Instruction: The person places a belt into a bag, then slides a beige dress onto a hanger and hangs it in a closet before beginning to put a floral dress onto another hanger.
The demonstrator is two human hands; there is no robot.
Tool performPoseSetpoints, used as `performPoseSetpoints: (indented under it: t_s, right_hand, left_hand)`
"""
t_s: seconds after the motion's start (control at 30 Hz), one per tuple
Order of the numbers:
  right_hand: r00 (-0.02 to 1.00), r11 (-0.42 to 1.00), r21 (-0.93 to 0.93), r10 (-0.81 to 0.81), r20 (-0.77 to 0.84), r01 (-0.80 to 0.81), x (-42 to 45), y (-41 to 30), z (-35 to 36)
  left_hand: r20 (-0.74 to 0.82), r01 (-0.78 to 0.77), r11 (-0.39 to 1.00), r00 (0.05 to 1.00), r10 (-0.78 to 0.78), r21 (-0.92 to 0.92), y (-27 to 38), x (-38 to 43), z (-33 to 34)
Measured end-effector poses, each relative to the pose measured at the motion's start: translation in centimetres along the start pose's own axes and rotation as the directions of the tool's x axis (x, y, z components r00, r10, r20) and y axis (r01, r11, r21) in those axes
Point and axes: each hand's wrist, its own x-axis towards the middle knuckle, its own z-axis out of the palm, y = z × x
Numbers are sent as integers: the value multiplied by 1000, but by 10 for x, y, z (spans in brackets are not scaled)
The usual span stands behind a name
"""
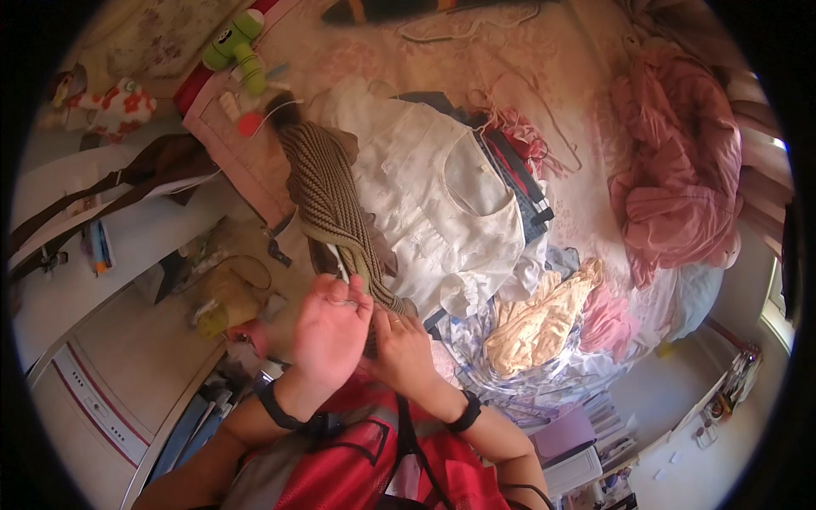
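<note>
A brown ribbed knit garment (pixel 328 191) stretches from the bed towards my body. Inside its opening shows part of a white clothes hanger (pixel 339 262). My left hand (pixel 330 335) is turned palm up, its fingers curled at a thin metal hook that appears to belong to the hanger. Close beside it, my right hand (pixel 405 347) grips the near end of the knit, back of the hand upward, a ring on one finger. Just right of the knit, a white blouse (pixel 421 191) lies spread over other clothes.
Jeans with a belt (pixel 526 204) stick out under the blouse. A cream garment (pixel 542 319) and pink cloth (pixel 609 322) lie in a heap at right. Pink bedding (pixel 682 166) is bunched farther off. A green plush toy (pixel 239 48) rests at the bed's corner; a white desk (pixel 121 223) stands left.
</note>
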Motion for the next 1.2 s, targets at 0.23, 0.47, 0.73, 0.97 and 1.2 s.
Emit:
performPoseSetpoints:
  t_s: [0.23,0.47,0.73,0.97,1.2]
  right_hand:
    - [993,996,22,84,79,-86,7,18,-21]
    - [987,995,-50,80,-140,-88,27,51,-67]
    - [843,917,2,368,-392,-399,57,176,-53]
    - [761,807,-154,448,-470,-571,77,263,-45]
    - [777,827,-384,95,-622,-409,61,220,-56]
  left_hand:
    - [75,125,979,987,-138,161,-14,-4,43]
    - [256,121,894,934,-250,431,-14,15,49]
    - [209,123,617,875,-438,777,7,22,26]
    - [77,191,532,894,-441,825,13,14,-9]
    - [50,196,550,915,-401,812,12,13,-1]
